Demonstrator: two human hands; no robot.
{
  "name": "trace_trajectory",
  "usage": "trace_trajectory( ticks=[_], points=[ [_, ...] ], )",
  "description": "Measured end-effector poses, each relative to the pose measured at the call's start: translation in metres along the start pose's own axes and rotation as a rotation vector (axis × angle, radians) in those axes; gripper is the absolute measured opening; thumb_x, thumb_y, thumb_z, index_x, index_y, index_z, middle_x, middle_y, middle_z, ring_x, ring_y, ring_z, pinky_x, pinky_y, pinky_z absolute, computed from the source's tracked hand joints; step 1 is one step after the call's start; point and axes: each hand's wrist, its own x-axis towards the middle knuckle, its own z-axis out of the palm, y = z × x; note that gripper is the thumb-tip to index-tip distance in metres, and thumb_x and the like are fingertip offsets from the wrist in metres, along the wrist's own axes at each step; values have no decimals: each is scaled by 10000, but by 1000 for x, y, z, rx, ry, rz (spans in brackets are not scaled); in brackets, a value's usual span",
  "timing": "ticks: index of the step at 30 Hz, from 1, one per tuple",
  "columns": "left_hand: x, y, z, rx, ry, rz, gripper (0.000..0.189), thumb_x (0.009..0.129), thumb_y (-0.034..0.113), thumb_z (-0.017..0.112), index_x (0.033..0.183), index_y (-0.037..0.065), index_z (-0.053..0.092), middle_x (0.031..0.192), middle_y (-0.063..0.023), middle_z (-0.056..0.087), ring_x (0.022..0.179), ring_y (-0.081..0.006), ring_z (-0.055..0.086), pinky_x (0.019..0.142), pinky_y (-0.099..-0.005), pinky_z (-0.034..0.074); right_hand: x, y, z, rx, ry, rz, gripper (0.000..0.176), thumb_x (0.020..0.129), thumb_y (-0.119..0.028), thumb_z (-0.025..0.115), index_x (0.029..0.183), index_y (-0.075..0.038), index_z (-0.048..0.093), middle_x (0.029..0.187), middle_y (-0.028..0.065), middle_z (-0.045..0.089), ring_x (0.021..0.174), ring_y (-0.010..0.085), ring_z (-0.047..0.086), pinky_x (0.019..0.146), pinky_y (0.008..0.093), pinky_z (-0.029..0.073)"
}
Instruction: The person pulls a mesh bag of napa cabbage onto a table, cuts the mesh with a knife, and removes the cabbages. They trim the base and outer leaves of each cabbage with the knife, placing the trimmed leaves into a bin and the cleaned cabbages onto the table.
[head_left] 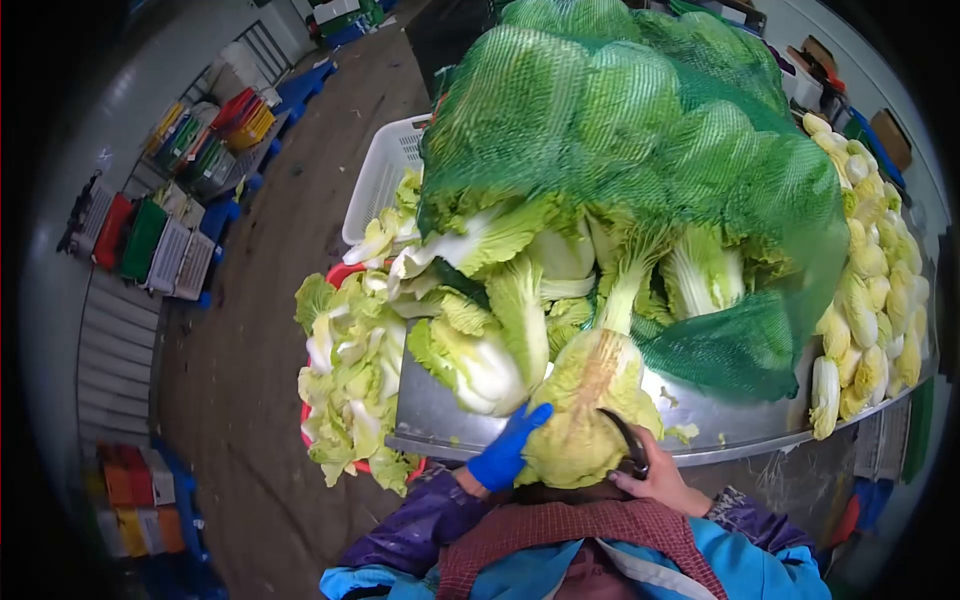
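Observation:
A napa cabbage (585, 415) with yellow-green outer leaves and a brownish streak is right in front of me, at the near edge of the metal table (455, 420). My left hand (505, 452), in a blue glove, grips its left side. Bare, my right hand (660, 480) is closed round a curved dark knife (628, 440), whose blade lies against the cabbage's right side. The knife's handle is mostly hidden in my fingers. Just beyond my left hand lies another cabbage (475, 365) with a white base.
A green mesh sack (620, 130) full of cabbages covers the back of the table. Trimmed pale cabbages (870, 290) are piled at right. To the left, loose leaves (350, 380) fill a red basket (306, 410), with a white crate (370, 175) behind it.

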Motion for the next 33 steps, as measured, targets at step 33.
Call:
trace_trajectory(
  ticks=[33],
  points=[
    [2, 55, -66, 1055, -122, 117, 1058, 623, 222, 818, 1422, 18, 155, 1460, -141, 209, 1340, -253, 209, 1101, -372, 168, 66, 9, 11, 632, 65, 285, 513, 901, -218, 521, 1333, -89, 277, 556, 40, 490, 371, 93, 431, 343, 225, 330]
  ],
)
